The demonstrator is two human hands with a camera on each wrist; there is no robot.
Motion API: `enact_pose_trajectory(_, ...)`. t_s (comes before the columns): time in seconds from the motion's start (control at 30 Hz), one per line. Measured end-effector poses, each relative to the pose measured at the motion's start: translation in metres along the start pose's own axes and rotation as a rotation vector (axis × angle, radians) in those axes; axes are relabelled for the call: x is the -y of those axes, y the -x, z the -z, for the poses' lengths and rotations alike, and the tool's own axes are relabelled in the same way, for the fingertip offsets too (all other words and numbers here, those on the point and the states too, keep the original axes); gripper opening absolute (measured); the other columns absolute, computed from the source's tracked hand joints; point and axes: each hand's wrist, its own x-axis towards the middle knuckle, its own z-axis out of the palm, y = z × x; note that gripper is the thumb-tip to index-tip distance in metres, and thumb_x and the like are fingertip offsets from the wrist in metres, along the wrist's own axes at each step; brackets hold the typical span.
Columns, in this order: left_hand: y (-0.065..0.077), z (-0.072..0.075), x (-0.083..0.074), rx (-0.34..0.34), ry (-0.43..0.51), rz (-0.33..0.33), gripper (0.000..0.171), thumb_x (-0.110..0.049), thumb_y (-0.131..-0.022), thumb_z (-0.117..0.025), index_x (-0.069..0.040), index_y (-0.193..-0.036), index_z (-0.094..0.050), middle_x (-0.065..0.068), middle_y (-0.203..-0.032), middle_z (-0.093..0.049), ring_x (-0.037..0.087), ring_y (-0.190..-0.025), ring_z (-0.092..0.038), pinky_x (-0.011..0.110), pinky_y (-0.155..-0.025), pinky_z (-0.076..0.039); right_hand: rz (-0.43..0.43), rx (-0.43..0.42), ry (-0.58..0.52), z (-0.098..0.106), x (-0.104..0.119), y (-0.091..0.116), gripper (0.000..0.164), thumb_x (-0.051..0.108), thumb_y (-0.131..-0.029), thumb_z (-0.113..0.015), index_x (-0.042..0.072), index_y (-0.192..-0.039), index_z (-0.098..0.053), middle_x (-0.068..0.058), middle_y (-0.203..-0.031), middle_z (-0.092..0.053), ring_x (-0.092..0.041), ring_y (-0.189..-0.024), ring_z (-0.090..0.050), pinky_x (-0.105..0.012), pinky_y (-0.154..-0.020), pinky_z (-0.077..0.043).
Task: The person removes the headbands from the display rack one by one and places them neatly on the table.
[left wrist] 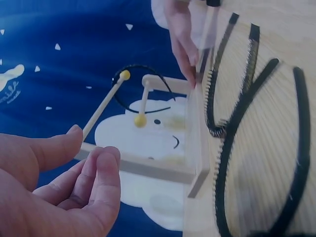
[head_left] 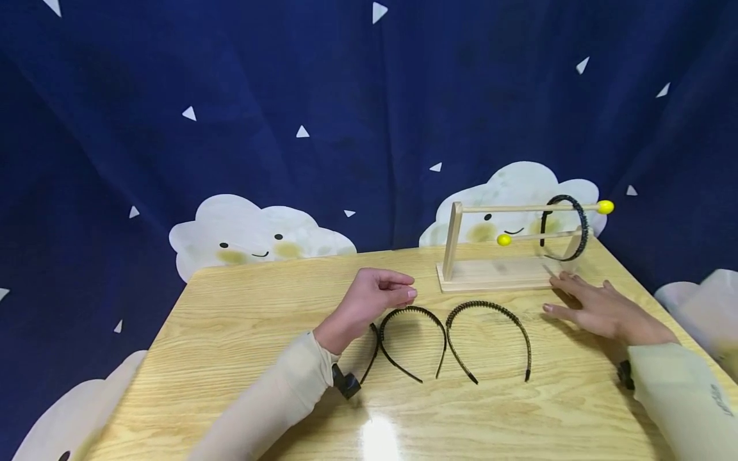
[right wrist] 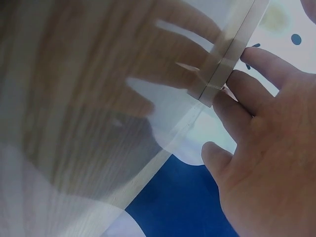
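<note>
My left hand (head_left: 369, 301) hovers over the table beside the headbands, with its fingers loosely bent and nothing between thumb and fingertips. Straight fingers of my right hand (head_left: 602, 310) touch the right end of the wooden rack (head_left: 496, 275); the right wrist view shows them against its base edge. A black headband (head_left: 583, 224) hangs on the rack near its right side. Lying on the table in front are a dark middle headband (head_left: 412, 308), a brownish beaded headband (head_left: 484, 304) to its right, and a left headband (head_left: 376, 355) partly hidden by my left wrist.
The rack has two horizontal rods with yellow end knobs, an upper knob (head_left: 605, 207) and a lower knob (head_left: 504, 240). It stands at the back right of the wooden table (head_left: 242, 333). Behind hangs a dark blue curtain (head_left: 323, 77) with clouds and white triangles.
</note>
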Motion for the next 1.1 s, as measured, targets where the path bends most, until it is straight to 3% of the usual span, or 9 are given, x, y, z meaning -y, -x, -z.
enact_pose_trajectory(0.43,-0.023,-0.042,-0.01,0.03,0.065,-0.039,0.024,0.006,-0.089,-0.073,0.014,-0.111,-0.069,0.014,-0.09,-0.073,0.015,-0.076,-0.07,0.041,-0.08,-0.06,-0.003,-0.005,0.021,0.005,0.0,-0.001,0.085,0.06,-0.098,-0.054,-0.004,-0.151,-0.039,-0.035,-0.156,-0.023,-0.054,-0.142,-0.021,-0.08,-0.103,-0.009)
enact_pose_trajectory(1.1,-0.054,-0.103,-0.017,0.013,0.174,-0.049,0.019,0.006,-0.088,-0.074,0.008,-0.106,-0.074,0.009,-0.09,-0.074,0.019,-0.079,-0.073,0.034,-0.077,-0.06,-0.001,-0.011,0.017,0.0,-0.002,-0.002,0.084,0.059,-0.098,-0.055,-0.005,-0.15,-0.04,-0.035,-0.155,-0.026,-0.055,-0.14,-0.023,-0.081,-0.102,-0.008)
